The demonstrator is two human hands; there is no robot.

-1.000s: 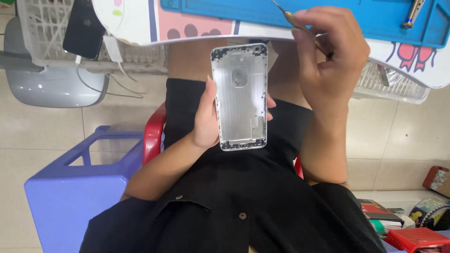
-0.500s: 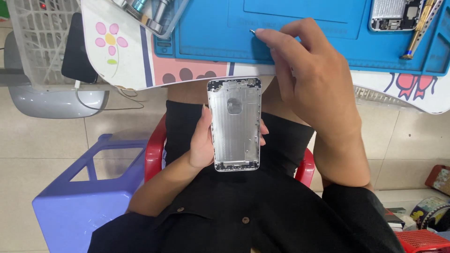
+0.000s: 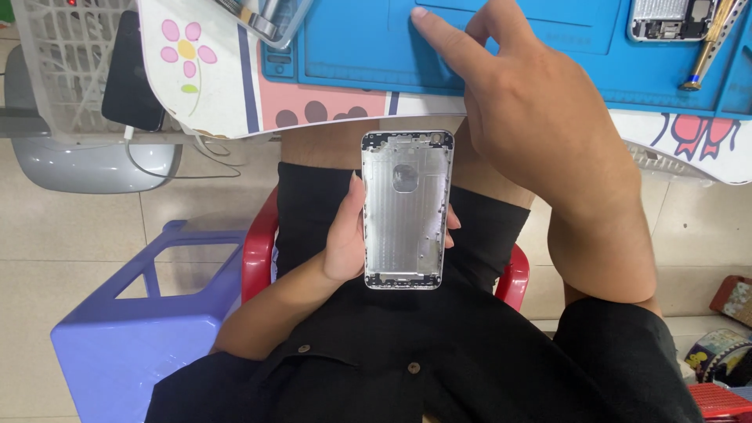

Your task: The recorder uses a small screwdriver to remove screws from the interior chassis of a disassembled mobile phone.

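My left hand holds a bare silver phone back housing upright over my lap, inner side facing me, thumb along its left edge. My right hand reaches onto the blue work mat on the table, index fingertip pressed on the mat and thumb lifted apart. I see no tool in that hand. A second opened phone body and a gold-handled tool lie at the mat's far right.
A clear tray sits at the mat's left end on a flower-print table cover. Further left, a white basket and a dark phone. A purple stool stands beside my red chair.
My right hand went from holding a thin tool near the table edge to resting on the mat with the index finger out. The view tilted down; the housing stays in my left hand.
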